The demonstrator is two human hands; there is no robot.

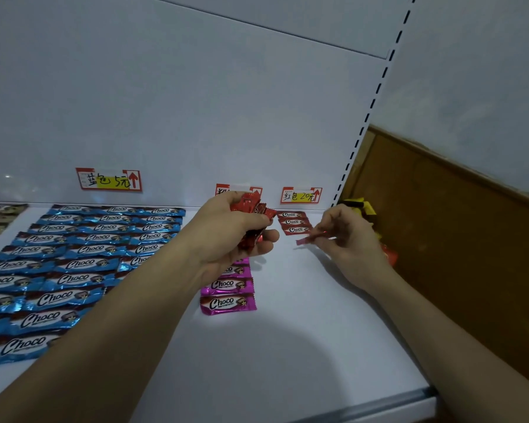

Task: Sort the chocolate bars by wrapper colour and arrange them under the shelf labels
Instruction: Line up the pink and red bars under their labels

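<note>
The white shelf (287,346) carries rows of blue bars (74,264) on the left and a single column of pink bars (228,303) in the middle. Above the pink column, the left hand (232,239) grips a bunch of red bars (251,206), fingers curled round them. To its right, the right hand (351,239) pinches a single red bar (310,239) just above the shelf. Beyond it, three laid red bars (293,222) sit stacked in a column under the red label (301,196). The blue label (109,180) hangs above the blue rows.

bars (83,264) on shelf (287,346), labels (109,180) behind
</note>
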